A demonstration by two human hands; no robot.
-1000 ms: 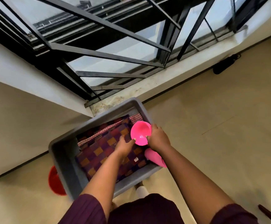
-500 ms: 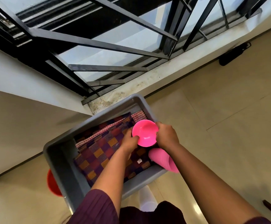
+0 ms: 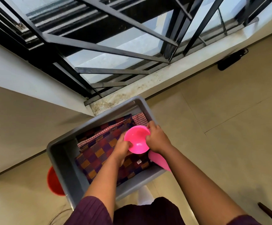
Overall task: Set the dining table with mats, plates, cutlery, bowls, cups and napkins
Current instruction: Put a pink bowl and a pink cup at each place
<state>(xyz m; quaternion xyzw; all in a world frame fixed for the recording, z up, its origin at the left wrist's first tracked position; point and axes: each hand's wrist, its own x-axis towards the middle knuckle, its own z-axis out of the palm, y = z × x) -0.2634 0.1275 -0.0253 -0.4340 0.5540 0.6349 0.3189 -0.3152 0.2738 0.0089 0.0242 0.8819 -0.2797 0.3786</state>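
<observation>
A pink bowl (image 3: 137, 138) is held above a grey plastic tub (image 3: 62, 161). My left hand (image 3: 121, 148) grips the bowl's near-left edge and my right hand (image 3: 156, 138) grips its right rim. Inside the tub lie folded checked mats (image 3: 99, 153) in purple and orange, with a red-and-white checked cloth (image 3: 139, 120) at the far end. A second pink item (image 3: 158, 159) sticks out under my right forearm at the tub's near-right corner; what it is I cannot tell.
The tub stands over a red round object (image 3: 53, 181) on a beige tiled floor (image 3: 221, 135). A barred window (image 3: 115, 46) and its sill run behind the tub. A dark object (image 3: 231, 59) lies by the wall at the right.
The bowl has tilted so its inside faces up more, still held by both hands over the tub. The view has shifted a little to the left and closer.
</observation>
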